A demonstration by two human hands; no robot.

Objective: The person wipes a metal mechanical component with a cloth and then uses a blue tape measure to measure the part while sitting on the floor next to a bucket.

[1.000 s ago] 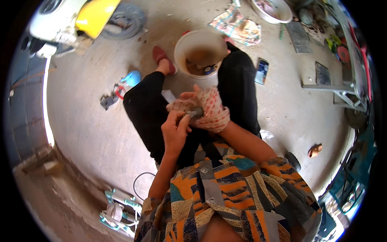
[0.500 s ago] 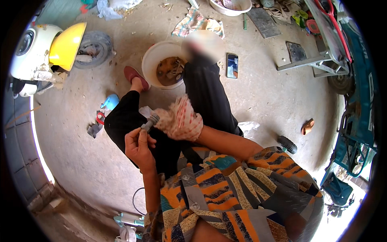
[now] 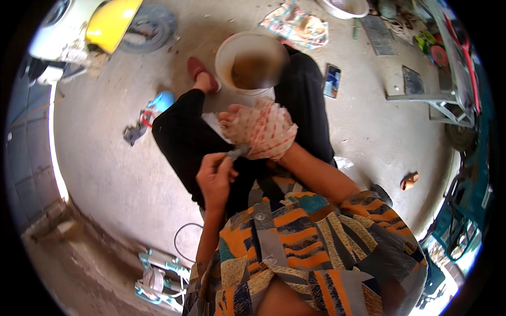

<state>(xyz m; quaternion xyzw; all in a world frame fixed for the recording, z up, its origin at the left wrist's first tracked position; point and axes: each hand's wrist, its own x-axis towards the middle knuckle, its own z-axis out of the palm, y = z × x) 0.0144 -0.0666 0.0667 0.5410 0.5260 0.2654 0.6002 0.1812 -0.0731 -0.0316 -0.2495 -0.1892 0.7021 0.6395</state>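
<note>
My left hand (image 3: 213, 179) is closed on a small grey metal fitting (image 3: 237, 152), with thumb and fingers pinched at its near end. The fitting's far end touches or lies just beside a red-and-white patterned cloth (image 3: 268, 134). My right hand (image 3: 247, 124) is largely covered by that cloth and grips it, with curled fingertips showing at its upper left. A white scrap (image 3: 213, 124) lies by the cloth over my left leg. A white bucket (image 3: 226, 60) with brown, blurred contents stands between my feet.
A phone (image 3: 332, 80), a patterned rag (image 3: 295, 23), a basin (image 3: 342, 8) and a blue object (image 3: 162, 101) lie on the floor. At left are a yellow-and-white object (image 3: 110, 26) and tyre (image 3: 150, 31); at right, a metal stand (image 3: 416, 99) and sandal (image 3: 409, 181).
About half a second ago the fitting was raised at the cloth's left; now it is lower against the cloth. My right hand's fingertips have come out from under the cloth. The camera view has shifted.
</note>
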